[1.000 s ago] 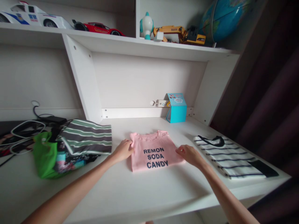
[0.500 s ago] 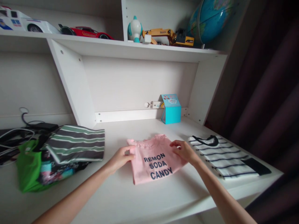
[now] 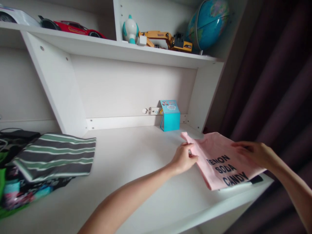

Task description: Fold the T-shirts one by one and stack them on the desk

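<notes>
A folded pink T-shirt (image 3: 212, 156) with dark lettering is at the right end of the desk, over the striped white shirt. My left hand (image 3: 184, 158) pinches its left edge near the shoulder. On its right side, my right hand (image 3: 255, 154) grips the cloth with thumb and fingers. The pink shirt covers nearly all of the folded white shirt (image 3: 237, 186); only a bit of its white and dark cloth shows below the lower edge.
Folded grey and green striped cloth (image 3: 60, 156) lies on other clothes at the left. A blue desk calendar (image 3: 172, 121) stands by a power socket (image 3: 156, 111) at the back. Above, a shelf (image 3: 97, 44) bears toy cars, a toy excavator (image 3: 168, 39) and a globe (image 3: 209, 24).
Both hands have carried the pink T-shirt from the middle of the desk to the right, over the striped white shirt. The view has shifted to the right.
</notes>
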`<state>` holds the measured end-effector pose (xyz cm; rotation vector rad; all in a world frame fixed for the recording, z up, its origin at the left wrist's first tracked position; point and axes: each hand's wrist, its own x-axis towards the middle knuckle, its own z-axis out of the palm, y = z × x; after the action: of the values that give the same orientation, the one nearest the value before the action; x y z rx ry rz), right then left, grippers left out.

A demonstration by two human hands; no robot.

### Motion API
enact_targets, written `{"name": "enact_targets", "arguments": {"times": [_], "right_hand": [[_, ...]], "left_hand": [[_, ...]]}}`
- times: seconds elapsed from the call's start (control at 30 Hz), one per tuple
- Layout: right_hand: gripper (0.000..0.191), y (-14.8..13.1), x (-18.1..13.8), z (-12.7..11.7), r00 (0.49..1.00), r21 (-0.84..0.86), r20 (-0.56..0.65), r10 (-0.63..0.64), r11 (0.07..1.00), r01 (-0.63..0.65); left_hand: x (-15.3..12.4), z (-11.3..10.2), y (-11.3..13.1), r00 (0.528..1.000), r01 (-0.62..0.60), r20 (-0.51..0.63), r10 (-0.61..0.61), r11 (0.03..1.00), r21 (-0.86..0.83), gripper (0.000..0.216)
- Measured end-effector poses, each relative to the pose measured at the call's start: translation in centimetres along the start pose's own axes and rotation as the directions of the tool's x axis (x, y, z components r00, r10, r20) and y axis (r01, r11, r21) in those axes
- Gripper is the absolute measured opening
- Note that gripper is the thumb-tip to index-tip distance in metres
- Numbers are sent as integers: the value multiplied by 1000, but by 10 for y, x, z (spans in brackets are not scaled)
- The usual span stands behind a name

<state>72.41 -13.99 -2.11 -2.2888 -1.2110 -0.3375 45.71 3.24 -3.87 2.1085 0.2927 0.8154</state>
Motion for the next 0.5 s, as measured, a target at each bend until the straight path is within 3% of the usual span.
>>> {"name": "enact_targets", "arguments": {"times": [0.13,0.3,0.43,0.5], "right_hand": [[43,41,6,10,998,-20,-44,39,999,-39],[32,74,10,43,998,16,-3,63,998,-63],[36,80,8,66,997,-61,74,28,998,-24],[43,71,3,75,998,-72,53,-14,997,18]], "left_hand": [[21,36,-12,998,47,-42,-47,999,-5,49],[30,52,-43,990,142,-20,-142,990,13,45],[13,61,-60,992,111,56,-114,993,48,50],[3,65,-62,994,81,70,-85,995,63,55]]}}
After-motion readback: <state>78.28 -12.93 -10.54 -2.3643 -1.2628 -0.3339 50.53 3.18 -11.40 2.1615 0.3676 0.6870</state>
